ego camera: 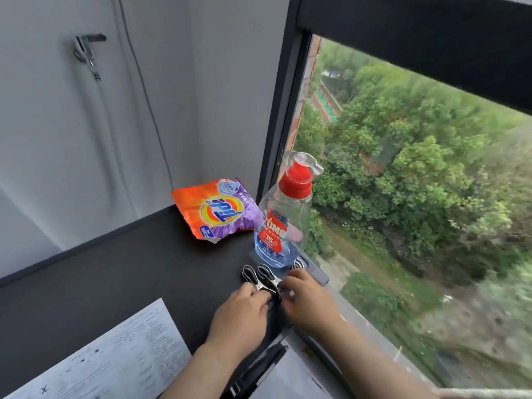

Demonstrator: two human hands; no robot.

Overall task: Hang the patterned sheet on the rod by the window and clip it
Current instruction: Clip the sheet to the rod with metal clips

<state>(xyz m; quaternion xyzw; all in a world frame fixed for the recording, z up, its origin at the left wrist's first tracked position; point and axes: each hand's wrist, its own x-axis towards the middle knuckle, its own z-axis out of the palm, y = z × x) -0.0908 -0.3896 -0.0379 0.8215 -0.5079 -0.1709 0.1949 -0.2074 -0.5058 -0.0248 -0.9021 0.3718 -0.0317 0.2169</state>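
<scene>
Several metal clips [260,279] with black loop handles lie on the dark sill [121,272] beside the window. My left hand [241,313] and my right hand [306,298] meet at the near ends of the clips, fingers curled on them. A white sheet with a small dark pattern [106,361] lies at the lower left of the sill. No rod shows in this view.
A clear detergent bottle with a red cap [283,217] stands just behind the clips. An orange and purple detergent bag [217,211] lies in the corner. The open window [417,182] at the right looks down on trees. A metal hook [86,51] hangs on the wall.
</scene>
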